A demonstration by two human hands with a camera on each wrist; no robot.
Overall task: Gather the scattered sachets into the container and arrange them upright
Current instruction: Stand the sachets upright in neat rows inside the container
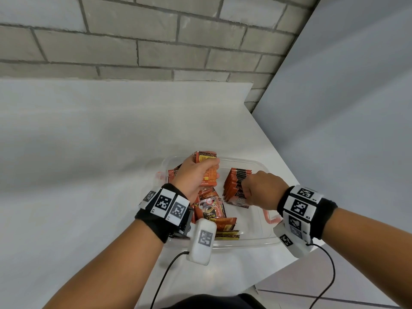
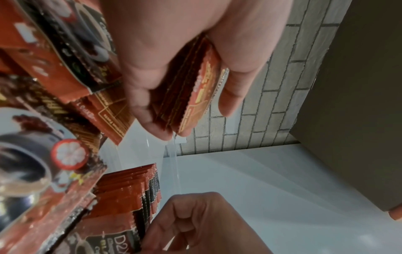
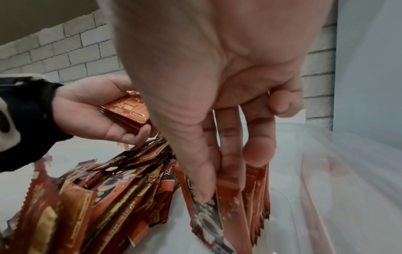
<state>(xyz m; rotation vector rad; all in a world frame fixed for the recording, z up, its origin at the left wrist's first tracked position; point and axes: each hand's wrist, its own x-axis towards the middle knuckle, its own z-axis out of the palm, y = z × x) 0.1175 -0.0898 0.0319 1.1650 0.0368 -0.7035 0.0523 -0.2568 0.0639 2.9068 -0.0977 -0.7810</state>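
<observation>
Against a grey brick wall, a clear container (image 1: 265, 230) sits on the white counter (image 1: 89, 152); the left hand (image 1: 194, 175) grips a bundle of sachets (image 1: 206, 168) above it, while the right hand (image 1: 260, 189) pinches the upright row (image 1: 236, 181), apparently steadying it.

The head camera is looking forward and steeply down from above, taking in both forearms, the white tabletop (image 1: 89, 152), the clear container (image 1: 256, 233) near its corner and the brick wall (image 1: 156, 41) behind. The left wrist camera is sitting very close under the left hand (image 2: 185, 68), facing along the palm toward the brick wall, with its picture turned sideways. The right wrist camera is looking along the right hand (image 3: 217, 86) down into the container from very near. Both wrist views are sharing the upright row of sachets (image 3: 256, 189) and the loose heap of sachets (image 3: 108, 197), and each is catching the other hand; the head view is covering all of it from farther off.
</observation>
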